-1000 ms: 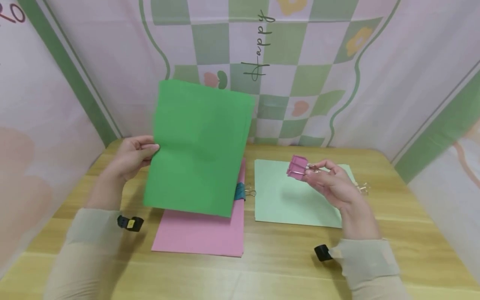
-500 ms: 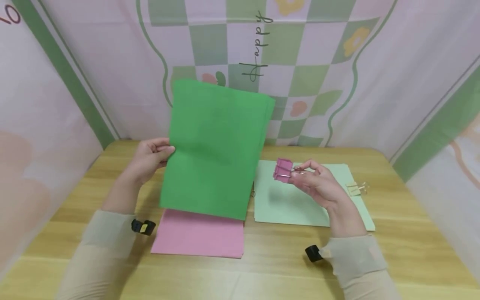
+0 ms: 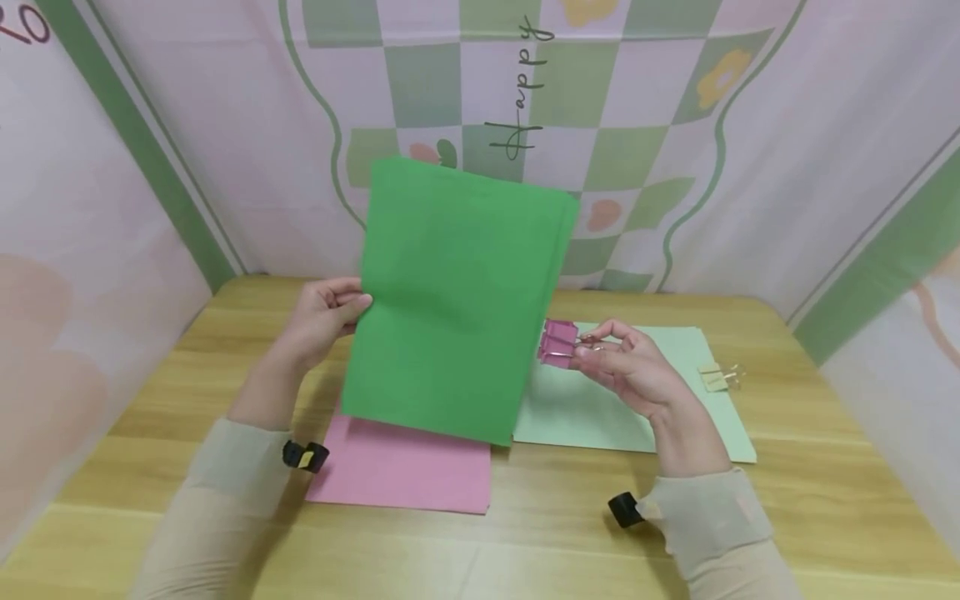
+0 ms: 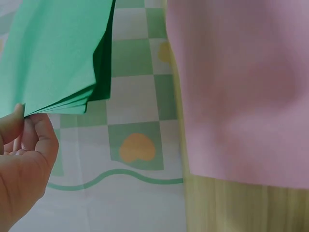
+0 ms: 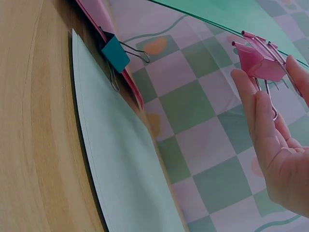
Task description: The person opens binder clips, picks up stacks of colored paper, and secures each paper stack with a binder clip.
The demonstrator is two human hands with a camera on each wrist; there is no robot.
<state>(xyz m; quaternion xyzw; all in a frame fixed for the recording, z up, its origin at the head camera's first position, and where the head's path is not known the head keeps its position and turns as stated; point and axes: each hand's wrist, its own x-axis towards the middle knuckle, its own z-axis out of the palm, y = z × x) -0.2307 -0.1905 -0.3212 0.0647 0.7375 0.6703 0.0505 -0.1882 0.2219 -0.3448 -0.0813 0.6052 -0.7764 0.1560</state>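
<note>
My left hand (image 3: 322, 321) pinches the left edge of several green paper sheets (image 3: 457, 308), held up at a tilt above the table. In the left wrist view the sheets' layers (image 4: 72, 104) fan slightly apart at one corner. My right hand (image 3: 637, 371) grips a pink binder clip (image 3: 558, 343) by its wire handles between thumb and fingers. The clip is right beside the sheets' right edge. Seen from the right wrist, its mouth (image 5: 256, 46) faces the green edge and overlaps it in view; whether they touch, I cannot tell.
Pink paper (image 3: 405, 467) lies on the wooden table (image 3: 480, 550) under the raised sheets, with a teal binder clip (image 5: 115, 53) on its edge. To the right lies pale green paper (image 3: 592, 417) bearing a yellow binder clip (image 3: 715, 377). A patterned curtain (image 3: 570, 92) hangs behind.
My left hand has carried the green sheets to the right. My right hand has brought the pink clip leftward, and the gap between clip and sheets has closed in view.
</note>
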